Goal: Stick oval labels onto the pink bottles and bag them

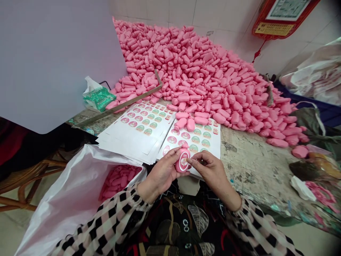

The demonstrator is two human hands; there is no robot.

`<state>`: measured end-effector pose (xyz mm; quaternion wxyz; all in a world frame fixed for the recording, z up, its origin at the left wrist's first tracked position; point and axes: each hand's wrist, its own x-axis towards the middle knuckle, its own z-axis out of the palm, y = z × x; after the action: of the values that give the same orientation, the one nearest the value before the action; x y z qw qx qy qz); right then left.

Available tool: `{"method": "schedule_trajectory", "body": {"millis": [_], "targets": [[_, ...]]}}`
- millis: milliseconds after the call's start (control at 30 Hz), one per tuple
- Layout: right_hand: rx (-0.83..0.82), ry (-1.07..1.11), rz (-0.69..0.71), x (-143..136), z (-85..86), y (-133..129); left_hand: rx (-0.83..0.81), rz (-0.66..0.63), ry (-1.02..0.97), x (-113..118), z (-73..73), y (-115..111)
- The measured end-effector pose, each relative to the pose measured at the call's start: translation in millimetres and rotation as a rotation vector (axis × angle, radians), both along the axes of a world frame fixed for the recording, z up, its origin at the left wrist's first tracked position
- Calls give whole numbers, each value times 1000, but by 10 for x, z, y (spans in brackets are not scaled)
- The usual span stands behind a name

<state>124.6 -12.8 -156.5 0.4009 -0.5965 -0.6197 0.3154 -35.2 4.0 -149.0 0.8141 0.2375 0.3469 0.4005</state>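
Observation:
Upright over the near edge of the sticker sheets is a small pink bottle [179, 165], with my left hand [165, 170] closed round its side and base. On the bottle's front lies an oval sticker [183, 160] with a dark pink border and a pale picture in the middle. The thumb of my right hand [213, 172] touches the sticker's right side. Its other fingers are curled in, with nothing visible in them. Under the hands is a sheet of round pink and green stickers [195, 139], with several pink bottles lying on its far part.
A big heap of pink bottles [186, 71] covers the back of the worn table [239, 160]. More sticker sheets [128, 140] lie left, beneath a metal bar [125, 103]. A tissue pack [98, 97] sits behind. At lower left, a white sack [71, 192] holds pink bottles.

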Motion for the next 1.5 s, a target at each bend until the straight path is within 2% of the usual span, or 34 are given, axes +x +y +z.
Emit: {"method": "schedule_trajectory", "body": {"millis": [400, 567, 633, 767, 900, 1033, 1200, 1267, 1367, 1433, 1500], "targets": [[-21, -43, 4, 14, -48, -19, 36, -19, 32, -2, -38, -39], [110, -332, 8, -29, 30, -79, 129, -2, 101, 2, -57, -56], [126, -385, -1, -51, 34, -90, 147, 5, 121, 10, -59, -63], [48, -303, -11, -16, -12, -50, 147, -21, 145, -3, -47, -76], [20, -313, -104, 147, -27, 55, 149, 20, 211, -96, -32, -62], [-48, -152, -121, 138, -17, 145, 138, -9, 273, -162, -25, -59], [-203, 335, 79, -244, -44, 164, 152, -106, 342, -182, -4, -128], [-243, 401, 177, -316, -61, 196, 154, -123, 402, -284, 29, -163], [-220, 243, 263, -215, -85, 376, 165, -87, 512, -621, 100, -221], [-159, 23, 218, -54, -90, 590, 182, -53, 628, -942, 129, -261], [-89, -257, 85, 107, -81, 841, 198, -21, 830, -1286, 110, -300]]}}
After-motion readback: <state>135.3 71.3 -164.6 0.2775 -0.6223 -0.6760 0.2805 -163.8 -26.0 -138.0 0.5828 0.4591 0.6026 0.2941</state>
